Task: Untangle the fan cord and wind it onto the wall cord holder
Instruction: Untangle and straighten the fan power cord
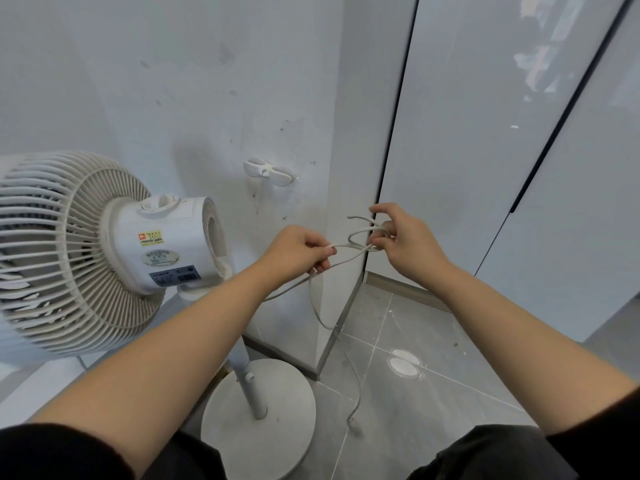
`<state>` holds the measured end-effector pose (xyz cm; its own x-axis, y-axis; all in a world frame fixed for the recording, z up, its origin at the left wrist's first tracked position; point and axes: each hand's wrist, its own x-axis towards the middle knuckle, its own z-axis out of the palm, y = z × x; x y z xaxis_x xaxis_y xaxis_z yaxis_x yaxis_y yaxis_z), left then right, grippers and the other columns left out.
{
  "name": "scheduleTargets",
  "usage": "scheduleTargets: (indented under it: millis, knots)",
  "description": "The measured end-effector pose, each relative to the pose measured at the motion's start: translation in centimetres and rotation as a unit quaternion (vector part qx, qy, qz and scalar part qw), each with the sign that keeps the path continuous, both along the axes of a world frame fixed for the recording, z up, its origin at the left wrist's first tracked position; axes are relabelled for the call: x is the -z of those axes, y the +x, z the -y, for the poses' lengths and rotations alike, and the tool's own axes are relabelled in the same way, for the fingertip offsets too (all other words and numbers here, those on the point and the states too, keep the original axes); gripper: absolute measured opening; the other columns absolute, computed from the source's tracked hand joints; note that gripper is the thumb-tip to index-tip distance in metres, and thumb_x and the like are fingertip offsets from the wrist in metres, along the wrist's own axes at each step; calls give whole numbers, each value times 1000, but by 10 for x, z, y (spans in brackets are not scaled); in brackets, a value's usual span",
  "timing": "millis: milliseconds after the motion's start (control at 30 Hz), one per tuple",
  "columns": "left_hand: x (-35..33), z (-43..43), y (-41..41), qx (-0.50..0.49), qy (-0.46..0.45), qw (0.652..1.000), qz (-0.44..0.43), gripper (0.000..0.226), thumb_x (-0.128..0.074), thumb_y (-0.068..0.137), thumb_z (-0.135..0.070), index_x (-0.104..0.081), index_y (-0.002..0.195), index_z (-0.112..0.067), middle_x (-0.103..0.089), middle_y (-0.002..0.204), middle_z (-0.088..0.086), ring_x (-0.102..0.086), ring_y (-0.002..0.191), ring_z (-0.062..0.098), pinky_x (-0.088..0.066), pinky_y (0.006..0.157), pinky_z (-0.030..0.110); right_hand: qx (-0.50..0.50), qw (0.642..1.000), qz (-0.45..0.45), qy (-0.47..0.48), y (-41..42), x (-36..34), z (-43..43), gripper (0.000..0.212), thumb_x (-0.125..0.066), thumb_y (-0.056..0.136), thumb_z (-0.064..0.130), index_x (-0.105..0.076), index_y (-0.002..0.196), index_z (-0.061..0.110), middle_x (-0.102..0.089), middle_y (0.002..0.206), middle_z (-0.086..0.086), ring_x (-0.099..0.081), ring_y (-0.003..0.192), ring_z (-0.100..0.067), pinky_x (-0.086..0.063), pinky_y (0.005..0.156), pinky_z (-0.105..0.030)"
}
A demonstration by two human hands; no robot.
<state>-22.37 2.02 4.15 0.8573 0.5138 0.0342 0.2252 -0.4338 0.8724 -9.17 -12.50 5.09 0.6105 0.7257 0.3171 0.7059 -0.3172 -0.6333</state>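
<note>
White wall stood before me with the cord holder (268, 172) fixed on it, and just below, beside the fan (104, 251), my left hand (294, 252) pinched the fan cord (353, 248) while my right hand (401, 237) gripped its tangled loops, the rest trailing to the floor (450, 393).

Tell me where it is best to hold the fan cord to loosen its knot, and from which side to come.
Probably the short tail sticking out leftward above the loops held by the right hand. Come from the left with the left hand: the tail points that way and lies free.
</note>
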Motion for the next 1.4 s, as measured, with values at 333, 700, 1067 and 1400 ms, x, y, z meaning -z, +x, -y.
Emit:
scheduleTargets:
  millis: [333,700,1067,1400]
  knots:
    - [-5,-4,-4,19,61,997,-31,14,-65,87,-18,-75,94,-12,-64,70,-6,-55,65,3,-43,61,16,49,994,-91,18,11,-15,5,23,-67,84,26,-68,68,10,-50,61,-6,-38,49,-11,-31,50,-20]
    - [9,11,6,42,122,991,-29,29,-72,79,-36,-69,104,-22,-64,76,-9,-58,74,7,-45,72,19,45,993,-108,-19,1,-38,3,24,-68,83,30,-70,69,10,-42,39,5,-37,38,-8,-32,38,-12]
    - [31,26,13,-27,515,847,127,22,-77,72,-27,-63,64,-12,-56,51,-1,-53,43,20,-33,38,24,82,985,-140,-56,0,-47,-9,35,-58,88,25,-59,58,7,-44,32,0,-39,34,-17,-35,39,-20]
    - [10,4,5,-86,-105,990,30,21,-59,90,-7,-61,70,-5,-68,67,6,-58,47,8,-50,53,19,53,986,-95,126,-8,-13,-1,19,-52,85,11,-67,74,9,-66,62,-1,-58,57,-12,-50,60,-30]
